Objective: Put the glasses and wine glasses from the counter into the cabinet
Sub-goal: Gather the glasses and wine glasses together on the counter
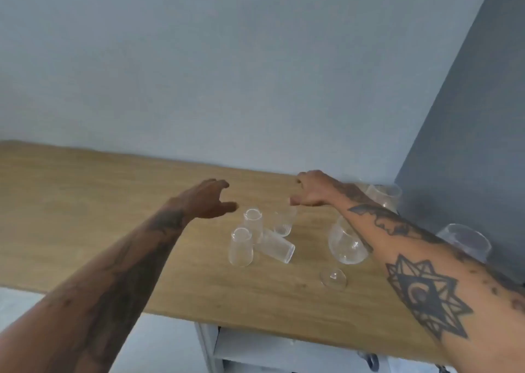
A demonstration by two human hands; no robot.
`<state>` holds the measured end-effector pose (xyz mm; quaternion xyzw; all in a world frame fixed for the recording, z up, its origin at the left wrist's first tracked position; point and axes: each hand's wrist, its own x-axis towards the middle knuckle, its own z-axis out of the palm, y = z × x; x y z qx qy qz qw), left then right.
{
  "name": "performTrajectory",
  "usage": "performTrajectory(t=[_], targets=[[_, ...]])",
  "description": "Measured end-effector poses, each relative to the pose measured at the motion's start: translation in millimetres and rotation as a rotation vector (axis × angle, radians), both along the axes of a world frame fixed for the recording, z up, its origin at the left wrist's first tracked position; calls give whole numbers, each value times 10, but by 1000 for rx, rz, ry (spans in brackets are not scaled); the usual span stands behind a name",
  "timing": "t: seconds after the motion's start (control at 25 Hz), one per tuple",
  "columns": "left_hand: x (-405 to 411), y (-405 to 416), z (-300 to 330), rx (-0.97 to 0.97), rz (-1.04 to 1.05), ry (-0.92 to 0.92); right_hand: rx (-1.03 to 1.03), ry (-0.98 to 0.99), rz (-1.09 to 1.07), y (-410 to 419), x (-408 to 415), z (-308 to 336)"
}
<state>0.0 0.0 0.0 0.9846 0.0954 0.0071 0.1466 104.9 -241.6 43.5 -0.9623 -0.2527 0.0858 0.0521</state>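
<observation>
Several clear glasses stand grouped on the wooden counter [85,202]: a tumbler [241,247], another behind it [252,222], one lying tilted [277,246], and one [284,220] just under my right hand. A wine glass [345,243] stands to the right, its foot [333,278] nearer me. Two more wine glasses [464,240] [383,196] show behind my right forearm. My left hand [208,200] hovers open, left of and above the group. My right hand [311,189] is also open, its thumb close to the rim of the far tumbler.
A pale blue wall rises behind the counter, and a darker grey wall [468,116] closes the right side. Below the counter's front edge is a white cabinet [255,347] with an open shelf.
</observation>
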Motion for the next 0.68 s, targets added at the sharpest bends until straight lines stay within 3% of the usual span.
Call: performTrajectory(t=[0.16,0.36,0.52,0.68], targets=[[112,21,-701,-124,-91,213,-148,190,-84,178,-24,-926],[289,31,-1215,-366,-151,178,28,259,-169,219,-73,-1667],[316,43,-1322,-441,-126,108,146,233,-192,149,-137,-1748],[278,14,-1258,-401,-115,102,175,185,-165,17,-148,-1433]])
